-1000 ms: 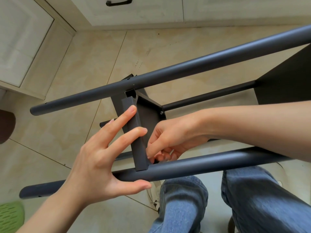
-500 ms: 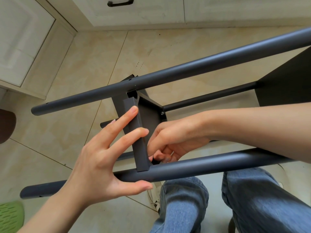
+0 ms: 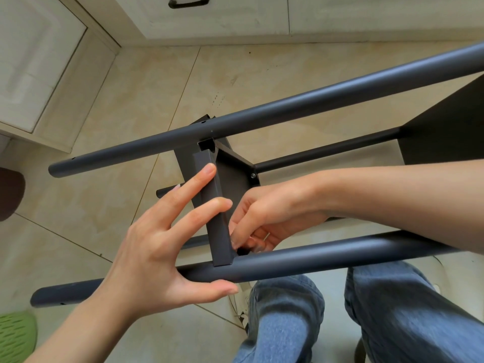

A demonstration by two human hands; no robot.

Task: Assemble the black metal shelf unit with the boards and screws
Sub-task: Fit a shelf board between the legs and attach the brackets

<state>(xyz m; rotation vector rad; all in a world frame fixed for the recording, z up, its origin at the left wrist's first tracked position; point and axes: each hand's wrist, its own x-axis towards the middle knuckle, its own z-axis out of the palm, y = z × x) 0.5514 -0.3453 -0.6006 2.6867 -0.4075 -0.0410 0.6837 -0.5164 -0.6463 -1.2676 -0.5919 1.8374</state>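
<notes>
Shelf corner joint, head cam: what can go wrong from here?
1. The right hand pinches something small and dark at the foot of the black shelf board, likely a screw; it could slip and drop to the tiled floor.
2. The left hand only steadies the board with straight fingers, thumb under the lower tube; the board could shift off its hole.
3. The joint is largely hidden by the right hand, so cross-threading might go unnoticed.

Floor (image 3: 136,106): beige glossy tiles w/ thin dark joints, soft daylight on it. Cabinets (image 3: 235,19) at top, pale wood grain, w/ black handle (image 3: 189,1). Second cabinet (image 3: 34,61) at left w/ panel door. Green perforated thing (image 3: 15,334) bottom left, brown round thing (image 3: 10,195) at left edge.
</notes>
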